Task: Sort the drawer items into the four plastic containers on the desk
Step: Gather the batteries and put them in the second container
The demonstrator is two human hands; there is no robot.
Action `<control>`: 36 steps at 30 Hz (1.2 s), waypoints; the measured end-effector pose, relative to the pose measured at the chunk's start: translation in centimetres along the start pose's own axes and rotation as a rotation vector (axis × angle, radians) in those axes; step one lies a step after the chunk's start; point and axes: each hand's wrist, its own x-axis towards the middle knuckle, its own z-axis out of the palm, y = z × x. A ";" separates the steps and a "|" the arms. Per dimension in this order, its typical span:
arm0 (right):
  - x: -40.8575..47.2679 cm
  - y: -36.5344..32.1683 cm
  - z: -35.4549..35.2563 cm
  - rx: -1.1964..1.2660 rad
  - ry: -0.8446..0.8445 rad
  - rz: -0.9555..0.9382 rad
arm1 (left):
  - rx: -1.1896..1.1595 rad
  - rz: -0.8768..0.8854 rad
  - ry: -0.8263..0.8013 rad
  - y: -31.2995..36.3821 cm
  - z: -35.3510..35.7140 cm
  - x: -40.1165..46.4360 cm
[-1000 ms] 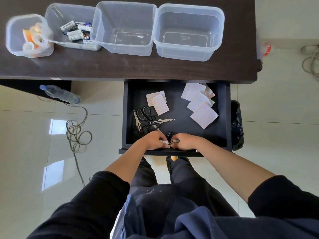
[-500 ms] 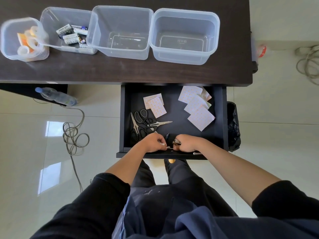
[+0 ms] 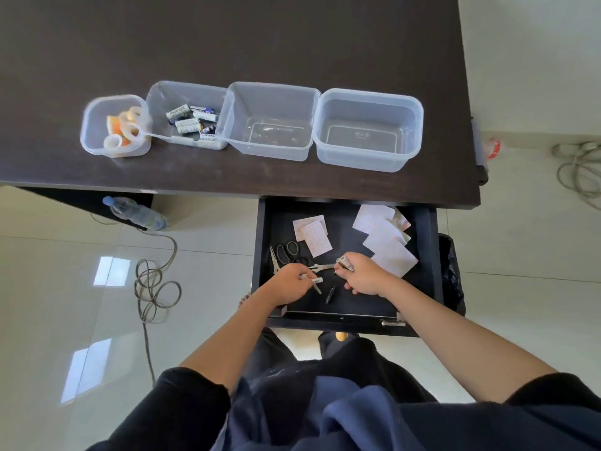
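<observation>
- Nearest, dark fabric covers the person's lap and both upper arms; the bare forearms reach forward into the open drawer (image 3: 435,255), a black, flat-bottomed tray pulled out from under the desk.
- The left hand (image 3: 286,286) sits in the near left part of the drawer, fingers curled round a few thin pens (image 3: 314,283), whose whitish and grey tips stick out to the right.
- The right hand (image 3: 364,276) is just to the right, fingers bent round a small bundle of pens (image 3: 344,263) with metallic, patterned ends poking out past the thumb side.
- Between the two hands a short black pen (image 3: 330,294) lies loose on the drawer floor.
- Just beyond the left hand lie scissors (image 3: 289,253), with black loop handles and bright steel blades, overlapping one another.
- Further in, square paper notes (image 3: 313,236), pale with a dotted print, lie at the middle; a larger fanned stack of note pads (image 3: 388,244) fills the far right corner.
- On the dark wood-grain desk (image 3: 260,43) stands a row of four clear plastic containers: the left one (image 3: 97,109), rounded, holds tape rolls (image 3: 125,130); the next (image 3: 162,96) holds batteries (image 3: 193,122); the third (image 3: 273,92) and the right one (image 3: 370,99) hold nothing.
</observation>
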 end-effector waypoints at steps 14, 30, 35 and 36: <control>1.4 -27.4 1.5 0.150 0.167 -0.482 | -0.199 0.228 0.601 -0.5 -24.7 -5.9; 10.1 -39.5 1.3 -0.015 0.536 -0.241 | 0.015 0.293 0.560 1.4 -38.2 0.2; 10.4 -39.3 0.7 -0.007 0.567 -0.281 | -0.021 0.373 0.489 0.6 -38.5 1.3; 10.4 -39.2 0.5 0.006 0.578 -0.294 | -0.043 0.387 0.481 0.4 -38.5 1.4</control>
